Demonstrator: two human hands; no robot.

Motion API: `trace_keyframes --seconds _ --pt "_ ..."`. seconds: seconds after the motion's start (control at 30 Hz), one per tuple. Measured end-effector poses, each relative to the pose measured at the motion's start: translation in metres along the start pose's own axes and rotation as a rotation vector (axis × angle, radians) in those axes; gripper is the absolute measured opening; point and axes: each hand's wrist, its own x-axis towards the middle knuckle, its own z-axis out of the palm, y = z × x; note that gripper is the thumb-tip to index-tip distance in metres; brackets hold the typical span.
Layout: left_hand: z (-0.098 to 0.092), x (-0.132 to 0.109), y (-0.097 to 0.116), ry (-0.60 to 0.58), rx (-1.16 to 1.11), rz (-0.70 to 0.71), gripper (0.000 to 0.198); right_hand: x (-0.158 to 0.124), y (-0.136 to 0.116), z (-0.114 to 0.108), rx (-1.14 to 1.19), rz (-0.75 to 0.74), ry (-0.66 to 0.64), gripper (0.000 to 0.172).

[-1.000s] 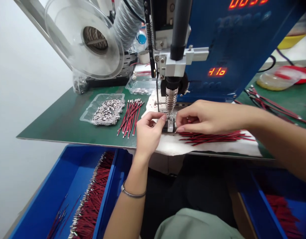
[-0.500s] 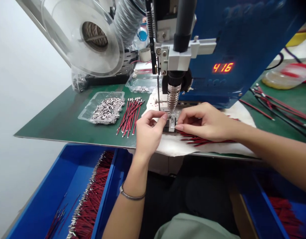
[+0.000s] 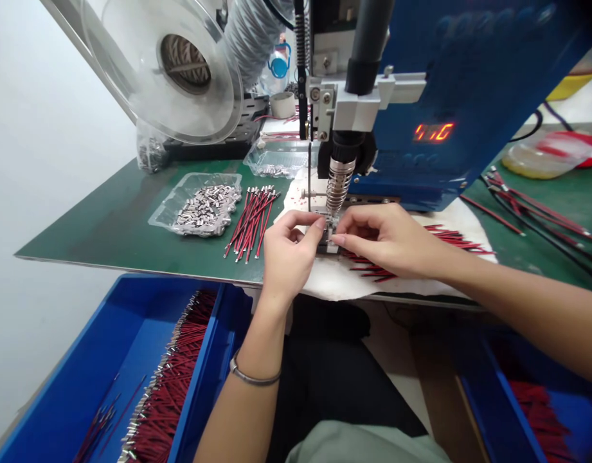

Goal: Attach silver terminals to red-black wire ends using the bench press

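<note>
My left hand (image 3: 288, 257) is at the left side of a small metal fixture (image 3: 332, 247), its thumb and index finger pinched together. From the right, my right hand (image 3: 394, 239) reaches to the same fixture, also in a pinch, with its fingertips close to the left ones. Whatever lies between the fingers of either hand is too small or hidden to make out. The spring-wrapped soldering head (image 3: 340, 183) points down at the fixture just above the fingertips. Red-and-black wires (image 3: 373, 269) lie on white cloth below and beside my right hand.
A clear tray (image 3: 163, 218) of small metal connectors and a bundle of wires with connectors (image 3: 252, 222) lie left on the green table (image 3: 83, 218). The blue machine (image 3: 469, 83) stands behind. A blue bin (image 3: 136, 341) at lower left holds stacked wires. A clear reel (image 3: 132, 71) hangs upper left.
My right hand has moved slightly left, bringing its fingertips closer to my left hand and uncovering more wires on the cloth. My left hand stays at the fixture. The view has shifted a little.
</note>
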Motion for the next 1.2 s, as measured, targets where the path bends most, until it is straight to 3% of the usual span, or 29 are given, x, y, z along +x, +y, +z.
trace_keyframes --seconds 0.4,0.83,1.2 --pt "0.001 0.001 0.000 -0.005 -0.004 -0.018 0.012 0.001 -0.004 -0.001 0.118 0.166 0.005 0.030" --pt "0.000 0.000 -0.002 -0.013 -0.001 -0.005 0.015 0.005 -0.012 0.000 0.132 0.248 0.018 0.018" --pt "0.002 -0.001 -0.001 0.002 -0.019 -0.008 0.012 0.000 -0.003 0.000 -0.056 0.043 0.114 0.019"
